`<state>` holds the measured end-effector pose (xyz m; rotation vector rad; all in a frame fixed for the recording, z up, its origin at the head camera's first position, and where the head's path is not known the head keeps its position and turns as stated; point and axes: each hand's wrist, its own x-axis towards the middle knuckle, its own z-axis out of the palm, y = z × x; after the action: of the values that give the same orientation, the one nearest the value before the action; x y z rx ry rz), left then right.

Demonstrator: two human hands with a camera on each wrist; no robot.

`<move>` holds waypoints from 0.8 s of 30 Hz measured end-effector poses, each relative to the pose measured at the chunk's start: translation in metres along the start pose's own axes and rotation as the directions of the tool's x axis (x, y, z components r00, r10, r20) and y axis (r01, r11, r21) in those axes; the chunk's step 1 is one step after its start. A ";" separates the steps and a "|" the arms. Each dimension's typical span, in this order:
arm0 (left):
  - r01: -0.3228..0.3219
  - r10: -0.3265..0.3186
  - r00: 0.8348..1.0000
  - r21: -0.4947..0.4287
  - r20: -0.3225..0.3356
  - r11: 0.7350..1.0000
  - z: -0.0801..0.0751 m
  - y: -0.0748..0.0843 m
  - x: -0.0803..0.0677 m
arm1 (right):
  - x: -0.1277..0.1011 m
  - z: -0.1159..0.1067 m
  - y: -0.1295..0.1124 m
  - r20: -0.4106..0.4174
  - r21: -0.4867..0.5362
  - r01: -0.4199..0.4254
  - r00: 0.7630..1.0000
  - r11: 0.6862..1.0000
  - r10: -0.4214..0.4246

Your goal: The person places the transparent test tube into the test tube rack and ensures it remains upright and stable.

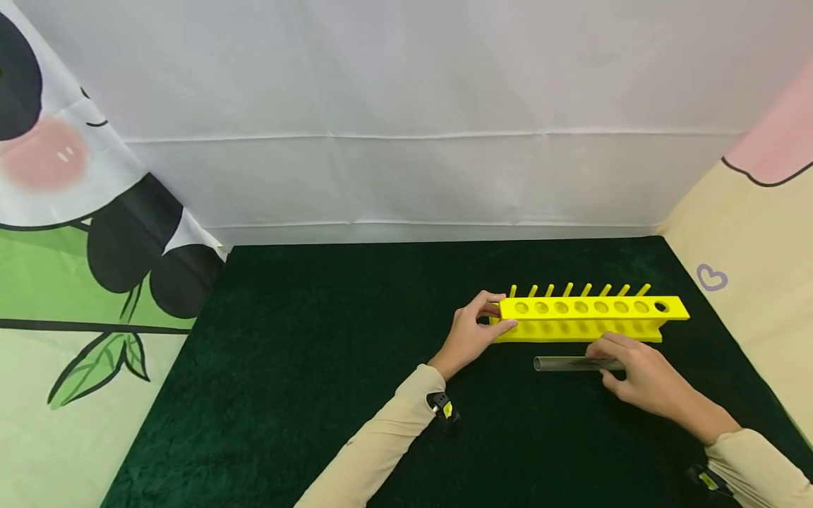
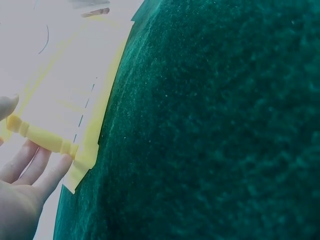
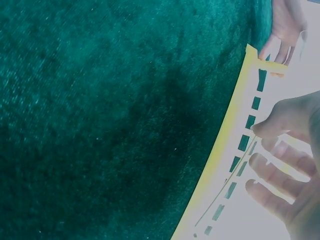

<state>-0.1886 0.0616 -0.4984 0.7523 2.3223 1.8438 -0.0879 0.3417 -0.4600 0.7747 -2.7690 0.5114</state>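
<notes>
A yellow test tube rack [image 1: 591,316] stands upright toward the right of the table, with a row of round holes on top and several slanted pegs behind. My left hand [image 1: 466,335] grips its left end, thumb at the front and fingers curled round the end piece, as the left wrist view also shows. Just in front of the rack, my right hand [image 1: 641,370] pinches a clear test tube [image 1: 559,363] near its right part. The tube lies level, its open end pointing left; the fingers hide its other end. Glare washes out much of the rack in both wrist views.
Dark green cloth [image 1: 286,367] covers the table. A pale curtain [image 1: 406,176] hangs behind it. Printed cloths flank the left and right sides, and the rack's right end lies near the table's right edge.
</notes>
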 end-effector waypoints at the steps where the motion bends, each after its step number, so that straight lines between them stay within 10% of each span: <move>1: 0.000 0.000 1.000 0.001 0.000 1.000 0.000 0.000 0.000 | 0.000 0.000 -0.001 -0.003 0.000 0.002 1.000 1.000 -0.002; 24: -0.004 0.004 0.998 0.006 -0.061 1.000 0.007 -0.009 0.035 | 0.027 -0.009 0.033 -0.044 0.089 0.051 0.998 0.995 -0.047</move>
<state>-0.2197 0.0809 -0.5009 0.7115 2.3657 1.8883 -0.1275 0.3593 -0.4527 0.8397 -2.6976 0.6394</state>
